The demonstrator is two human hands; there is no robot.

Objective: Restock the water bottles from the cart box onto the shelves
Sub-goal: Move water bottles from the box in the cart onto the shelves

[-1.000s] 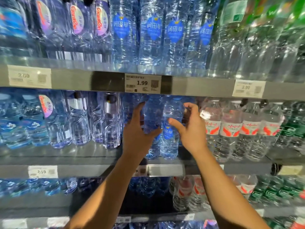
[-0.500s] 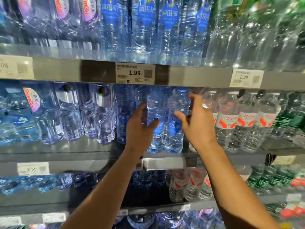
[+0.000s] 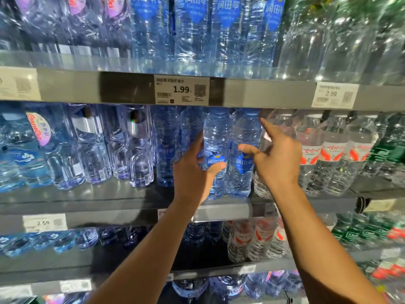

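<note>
- progress: two blue-label water bottles [image 3: 228, 154] stood on the middle shelf [image 3: 122, 194] at centre; cart box not seen, remainder unjudged.
- left hand [image 3: 192, 170]: curled round the left bottle.
- right hand [image 3: 276, 159]: at 3 o'clock, fingers spread, thumb touching the right bottle.
- price tag [image 3: 181, 89], 12 o'clock: "1.99".

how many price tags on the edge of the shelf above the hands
3. One at the far left, partly cut off by the frame; one in the middle reading 1.99; one at the right reading 2.99. Others may lie beyond the frame.
</note>
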